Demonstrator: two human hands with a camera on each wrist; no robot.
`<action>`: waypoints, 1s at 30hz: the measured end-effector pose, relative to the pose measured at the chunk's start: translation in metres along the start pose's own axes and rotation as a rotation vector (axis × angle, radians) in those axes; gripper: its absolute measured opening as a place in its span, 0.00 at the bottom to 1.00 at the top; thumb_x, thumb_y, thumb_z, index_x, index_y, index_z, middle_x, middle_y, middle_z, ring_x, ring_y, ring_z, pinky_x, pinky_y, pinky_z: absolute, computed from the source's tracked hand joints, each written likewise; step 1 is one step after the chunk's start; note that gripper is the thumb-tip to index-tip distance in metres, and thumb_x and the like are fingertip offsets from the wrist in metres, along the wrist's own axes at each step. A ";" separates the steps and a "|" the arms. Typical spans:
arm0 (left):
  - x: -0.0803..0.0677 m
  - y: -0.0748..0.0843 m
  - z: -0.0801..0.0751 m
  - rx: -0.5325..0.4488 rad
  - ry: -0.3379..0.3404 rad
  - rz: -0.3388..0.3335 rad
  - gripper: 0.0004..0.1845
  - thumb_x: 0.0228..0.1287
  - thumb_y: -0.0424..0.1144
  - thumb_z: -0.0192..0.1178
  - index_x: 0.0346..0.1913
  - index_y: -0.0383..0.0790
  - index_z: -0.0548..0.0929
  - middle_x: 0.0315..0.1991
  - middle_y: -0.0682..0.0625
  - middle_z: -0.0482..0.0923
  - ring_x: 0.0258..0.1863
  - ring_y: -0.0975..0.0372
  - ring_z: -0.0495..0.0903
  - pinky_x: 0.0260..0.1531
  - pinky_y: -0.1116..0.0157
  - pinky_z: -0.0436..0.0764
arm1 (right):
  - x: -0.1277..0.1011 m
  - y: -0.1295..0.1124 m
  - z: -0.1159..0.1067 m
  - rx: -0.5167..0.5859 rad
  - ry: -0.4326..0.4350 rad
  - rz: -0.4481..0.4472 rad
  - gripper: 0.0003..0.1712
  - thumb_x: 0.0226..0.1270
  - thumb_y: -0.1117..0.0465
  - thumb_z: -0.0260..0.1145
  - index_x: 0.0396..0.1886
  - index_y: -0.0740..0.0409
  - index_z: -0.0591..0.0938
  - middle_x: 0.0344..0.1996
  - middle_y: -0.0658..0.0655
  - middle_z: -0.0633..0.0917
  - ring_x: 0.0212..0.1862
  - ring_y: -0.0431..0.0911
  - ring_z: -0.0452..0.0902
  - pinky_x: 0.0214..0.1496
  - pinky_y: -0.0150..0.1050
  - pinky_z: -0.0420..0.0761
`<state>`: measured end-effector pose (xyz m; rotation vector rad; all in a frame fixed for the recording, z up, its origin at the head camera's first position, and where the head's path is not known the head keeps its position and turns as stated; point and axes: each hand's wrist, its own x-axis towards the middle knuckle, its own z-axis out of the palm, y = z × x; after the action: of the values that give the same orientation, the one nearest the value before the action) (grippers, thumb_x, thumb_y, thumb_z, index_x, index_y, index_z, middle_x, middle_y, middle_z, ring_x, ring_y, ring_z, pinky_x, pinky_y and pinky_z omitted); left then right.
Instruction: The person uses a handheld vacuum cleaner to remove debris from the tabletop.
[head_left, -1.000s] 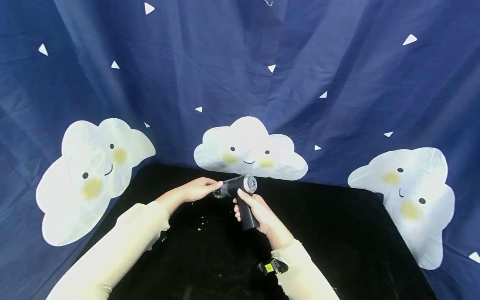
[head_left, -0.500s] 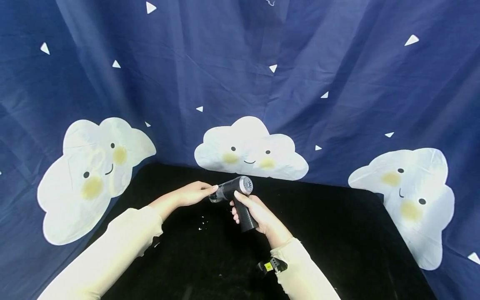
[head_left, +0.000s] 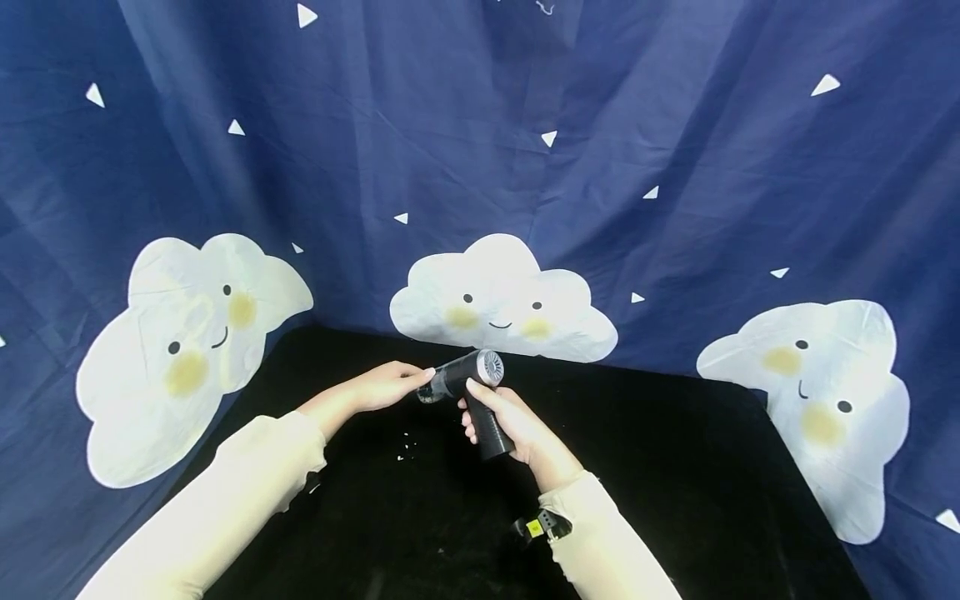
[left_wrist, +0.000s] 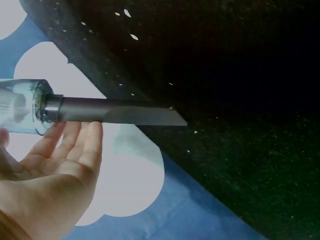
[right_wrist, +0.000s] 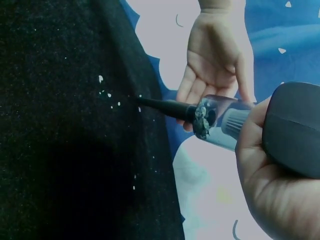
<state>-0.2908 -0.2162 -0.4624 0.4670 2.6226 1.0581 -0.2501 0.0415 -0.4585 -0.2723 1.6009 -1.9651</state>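
A black handheld vacuum with a silver vented end is held over the black-covered table. My right hand grips its handle, the thumb lying high at the back. At the front, my left hand holds the clear dust cup with thumb and fingers on different sides. Its fingertips reach the dark slant-cut nozzle in the left wrist view. Inside the cup, pale debris gathers near the nozzle. The nozzle points down toward small white bits scattered on the cloth.
The black-covered table ends at a blue curtain printed with white clouds and triangles. More pale specks dot the cloth in the left wrist view. A black band with a yellow tag sits at the right wrist.
Both hands and the vacuum have shifted slightly left since one second ago. Over the last half second they have barely moved. The white bits look the same in the head view.
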 end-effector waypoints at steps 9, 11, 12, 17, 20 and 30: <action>0.014 0.010 0.003 -0.021 0.007 0.049 0.31 0.76 0.62 0.46 0.60 0.41 0.83 0.58 0.48 0.81 0.61 0.54 0.75 0.64 0.49 0.70 | -0.007 -0.006 -0.009 0.013 0.036 -0.045 0.24 0.76 0.47 0.57 0.44 0.69 0.75 0.23 0.54 0.79 0.22 0.40 0.76 0.26 0.32 0.80; 0.018 0.011 0.005 -0.028 -0.002 0.051 0.31 0.76 0.62 0.45 0.60 0.41 0.83 0.57 0.48 0.81 0.61 0.54 0.76 0.63 0.50 0.70 | -0.008 -0.005 -0.011 0.020 0.047 -0.041 0.24 0.77 0.48 0.57 0.44 0.68 0.75 0.23 0.54 0.78 0.22 0.40 0.76 0.26 0.32 0.80; 0.018 0.011 0.005 -0.029 -0.006 0.047 0.31 0.76 0.62 0.45 0.59 0.41 0.83 0.57 0.48 0.82 0.60 0.55 0.76 0.63 0.50 0.70 | -0.007 -0.005 -0.011 0.023 0.045 -0.036 0.23 0.77 0.48 0.57 0.43 0.68 0.75 0.23 0.54 0.79 0.22 0.40 0.76 0.26 0.32 0.80; 0.014 0.009 0.005 -0.018 -0.020 0.016 0.29 0.77 0.60 0.46 0.59 0.42 0.84 0.56 0.49 0.82 0.60 0.55 0.76 0.63 0.50 0.70 | -0.006 -0.002 -0.009 0.022 0.028 -0.016 0.24 0.77 0.47 0.56 0.44 0.69 0.75 0.23 0.54 0.79 0.22 0.40 0.76 0.27 0.32 0.80; 0.011 0.006 0.003 -0.004 -0.019 0.020 0.30 0.77 0.61 0.45 0.59 0.42 0.84 0.56 0.49 0.82 0.60 0.55 0.76 0.63 0.50 0.70 | -0.004 0.000 -0.007 0.028 0.029 -0.020 0.24 0.77 0.47 0.56 0.43 0.68 0.75 0.23 0.54 0.79 0.22 0.40 0.76 0.26 0.32 0.80; 0.003 0.016 0.002 0.028 -0.023 0.024 0.29 0.77 0.60 0.46 0.58 0.41 0.84 0.55 0.49 0.83 0.58 0.56 0.77 0.62 0.50 0.71 | -0.009 -0.002 -0.012 0.030 -0.015 -0.011 0.23 0.77 0.47 0.56 0.43 0.67 0.75 0.23 0.54 0.79 0.22 0.40 0.76 0.27 0.32 0.80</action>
<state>-0.2897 -0.2028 -0.4526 0.5149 2.6208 1.0176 -0.2491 0.0565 -0.4576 -0.2837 1.5617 -1.9892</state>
